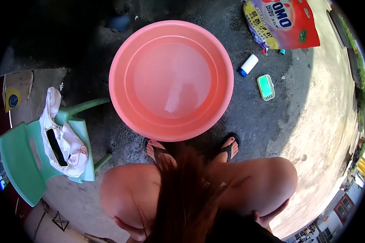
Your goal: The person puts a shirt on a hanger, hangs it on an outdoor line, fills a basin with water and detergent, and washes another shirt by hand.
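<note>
My left hand lies against the underside of my left leg, mostly hidden, with a finger stretched along the skin. Against the outer side of my right leg rests my right hand, thumb and fingers apart. Neither hand holds an object. In front of my feet stands a large round pink basin; a pale reflection inside looks like water, though its depth cannot be told. To the basin's right are a soap dish holding a green bar of soap and a white bottle with a blue cap.
A red OMO detergent bag lies at the upper right. On the left, a green plastic chair carries a white cloth and a dark phone. Long hair hangs across the lower middle of the view.
</note>
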Demonstrator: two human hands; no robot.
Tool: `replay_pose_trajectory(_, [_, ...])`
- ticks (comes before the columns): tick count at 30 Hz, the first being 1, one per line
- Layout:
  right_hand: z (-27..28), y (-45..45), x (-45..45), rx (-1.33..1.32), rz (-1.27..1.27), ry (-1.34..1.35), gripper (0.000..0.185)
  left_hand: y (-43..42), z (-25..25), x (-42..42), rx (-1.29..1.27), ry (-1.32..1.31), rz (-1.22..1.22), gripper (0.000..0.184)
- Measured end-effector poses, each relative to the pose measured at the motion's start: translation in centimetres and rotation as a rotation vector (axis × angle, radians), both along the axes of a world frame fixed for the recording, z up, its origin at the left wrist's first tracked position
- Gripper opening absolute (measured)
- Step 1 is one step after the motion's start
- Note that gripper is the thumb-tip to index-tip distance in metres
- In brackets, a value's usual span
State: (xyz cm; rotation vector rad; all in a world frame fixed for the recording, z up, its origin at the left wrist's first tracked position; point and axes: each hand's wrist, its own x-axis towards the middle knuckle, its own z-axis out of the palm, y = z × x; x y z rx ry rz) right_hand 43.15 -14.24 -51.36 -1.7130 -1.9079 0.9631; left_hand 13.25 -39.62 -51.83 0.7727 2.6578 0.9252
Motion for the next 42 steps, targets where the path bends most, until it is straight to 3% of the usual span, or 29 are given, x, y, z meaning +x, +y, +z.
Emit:
replay_pose_trajectory(3, [0.1, 0.5, 0.7, 0.104, 0.193, -0.054, 0.111, 0.8, 0.8, 1.0, 0.052, 0.060, -0.003, 0.104])
replay_pose_trajectory(5, [2.4, 1.3, -1.6, 0.248, 0.350, -0.237, 0.101, 3.3, 3.7, 0.7, -0.073, 0.123, -0.072, 0.103])
replay_pose_trajectory(9, [4.4, 1.5, -4.1, 0.316, 0.388, -0.169, 0.087, 5.1, 5.7, -0.6, -0.063, 0.187, -0.160, 0.100])
replay_pose_trajectory(11, [5.7, 1.0, -5.5, 0.311, 0.326, -0.143, 0.078, 5.8, 7.0, -1.0, 0.009, 0.138, -0.117, 0.087])
replay_pose_trajectory(13, [6.9, 1.1, -6.5, 0.497, 0.436, -0.258, 0.070, 6.5, 7.6, -3.9, 0.045, 0.176, -0.162, 0.062])
replay_pose_trajectory(15, [8.7, 1.5, -8.9, 0.622, 0.548, -0.192, 0.062, 9.0, 7.4, -7.2, -0.160, 0.498, -0.419, 0.038])
replay_pose_trajectory(17, [10.9, 1.1, -12.8, 0.736, 0.682, 0.088, 0.057, 14.2, 8.9, -7.0, -0.137, 0.591, -0.643, 0.021])
replay_pose_trajectory(18, [11.8, 0.4, -14.9, 0.817, 0.757, 0.193, 0.054, 16.4, 8.5, -6.5, -0.002, 0.673, -0.752, 0.020])
replay_pose_trajectory(20, [12.9, -1.5, -20.0, 1.024, 0.841, 0.387, 0.043, 20.5, 7.8, -5.2, 0.330, 0.530, -0.949, 0.020])
replay_pose_trajectory(22, [9.8, -5.5, -24.8, 0.898, 1.004, 0.483, 0.035, 23.9, 7.2, -5.2, -0.150, 0.867, -1.024, 0.020])
replay_pose_trajectory(23, [10.4, -8.2, -25.0, 0.781, 1.120, 0.455, 0.032, 23.9, 6.8, -5.2, -0.139, 0.881, -1.034, 0.017])
replay_pose_trajectory(24, [11.4, -11.7, -24.9, 0.752, 1.150, 0.752, 0.032, 24.4, 6.6, -5.4, -0.117, 0.906, -1.042, 0.015])
replay_pose_trajectory(26, [14.3, -18.2, -22.8, 0.601, 1.374, 0.953, 0.031, 25.3, 6.1, -6.1, -0.137, 0.920, -1.013, 0.014])
replay_pose_trajectory(29, [13.7, -19.9, -22.0, 0.563, 1.427, 1.274, 0.029, 24.2, 4.7, -6.4, -0.282, 0.859, -0.952, 0.014])
replay_pose_trajectory(30, [12.3, -18.7, -23.1, 0.690, 1.359, 1.325, 0.029, 23.8, 4.6, -6.2, -0.315, 0.853, -0.958, 0.015])
replay_pose_trajectory(32, [10.1, -14.4, -24.3, 0.910, 1.255, 1.169, 0.028, 22.9, 4.4, -6.0, -0.328, 0.828, -0.957, 0.015])
replay_pose_trajectory(34, [7.3, -9.1, -24.8, 0.898, 1.106, 0.817, 0.025, 22.6, 3.4, -5.6, -0.282, 0.791, -0.970, 0.016])
replay_pose_trajectory(36, [4.0, -3.4, -24.9, 0.753, 0.956, 0.477, 0.023, 22.7, -5.1, -7.9, 0.241, -0.153, -0.915, 0.021])
replay_pose_trajectory(37, [2.7, -0.9, -24.9, 0.720, 0.881, 0.345, 0.021, 23.1, -6.2, -7.9, 0.223, -0.249, -0.891, 0.023])
replay_pose_trajectory(38, [2.9, 1.1, -24.5, 0.470, 0.928, 0.074, 0.026, 23.4, -7.3, -7.9, 0.205, -0.342, -0.862, 0.027])
replay_pose_trajectory(39, [3.4, 3.0, -24.1, 0.213, 0.955, -0.191, 0.031, 23.2, -5.8, -6.4, -0.071, -0.050, -0.879, 0.031])
replay_pose_trajectory(40, [3.9, 4.7, -23.3, 0.120, 1.086, -0.427, 0.030, 22.9, -5.3, -5.3, -0.346, 0.241, -0.870, 0.035])
replay_pose_trajectory(42, [4.8, 6.7, -22.6, 0.003, 1.217, -0.696, 0.029, 23.5, -6.9, -5.1, -0.444, 0.141, -0.969, 0.043])
